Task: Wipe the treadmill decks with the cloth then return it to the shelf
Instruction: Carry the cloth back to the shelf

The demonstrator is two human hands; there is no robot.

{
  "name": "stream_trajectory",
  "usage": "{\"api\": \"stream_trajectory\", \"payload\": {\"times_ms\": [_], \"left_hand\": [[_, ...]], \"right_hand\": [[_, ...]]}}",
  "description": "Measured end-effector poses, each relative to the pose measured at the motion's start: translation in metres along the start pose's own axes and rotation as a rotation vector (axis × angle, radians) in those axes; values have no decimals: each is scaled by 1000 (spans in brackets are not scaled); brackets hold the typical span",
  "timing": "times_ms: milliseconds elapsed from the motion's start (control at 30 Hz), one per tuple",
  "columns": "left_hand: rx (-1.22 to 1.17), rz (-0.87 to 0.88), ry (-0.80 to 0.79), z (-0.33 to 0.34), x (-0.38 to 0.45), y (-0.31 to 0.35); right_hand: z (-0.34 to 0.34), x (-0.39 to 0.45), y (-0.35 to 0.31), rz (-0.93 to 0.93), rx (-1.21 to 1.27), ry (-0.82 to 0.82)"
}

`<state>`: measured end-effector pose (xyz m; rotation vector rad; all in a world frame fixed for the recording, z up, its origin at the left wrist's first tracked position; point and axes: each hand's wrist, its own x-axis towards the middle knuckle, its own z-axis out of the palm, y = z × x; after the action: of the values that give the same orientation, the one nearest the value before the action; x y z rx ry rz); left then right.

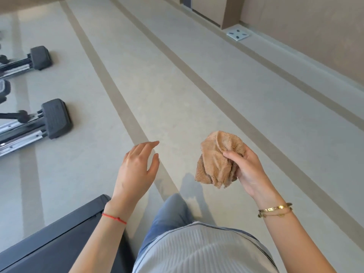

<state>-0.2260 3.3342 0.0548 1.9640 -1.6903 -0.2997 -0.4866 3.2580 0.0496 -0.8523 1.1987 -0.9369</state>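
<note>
A crumpled tan cloth is gripped in the right hand, with the fingers curled round it, held in the air over the pale striped floor. The left hand is held empty beside it, fingers relaxed and spread. A dark treadmill deck is seen near left; exercise machine feet stand far left.

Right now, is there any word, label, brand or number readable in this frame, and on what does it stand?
None can be read.
Floor plate by the wall: dark marks only, no letters.
Foot pads of the machines on the left: ribbed texture, no brand legible.
Cloth in the right hand, bracelets, treadmill deck: no print shows.
</note>
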Motion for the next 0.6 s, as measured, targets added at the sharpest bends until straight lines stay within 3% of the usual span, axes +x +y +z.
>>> {"api": "stream_trajectory", "payload": {"times_ms": [300,600], "left_hand": [[11,18,-4,38,194,-47],[32,114,25,43,439,-101]], "right_hand": [[49,197,-41,37,31,0],[122,406,-133,-30,3,-18]]}}
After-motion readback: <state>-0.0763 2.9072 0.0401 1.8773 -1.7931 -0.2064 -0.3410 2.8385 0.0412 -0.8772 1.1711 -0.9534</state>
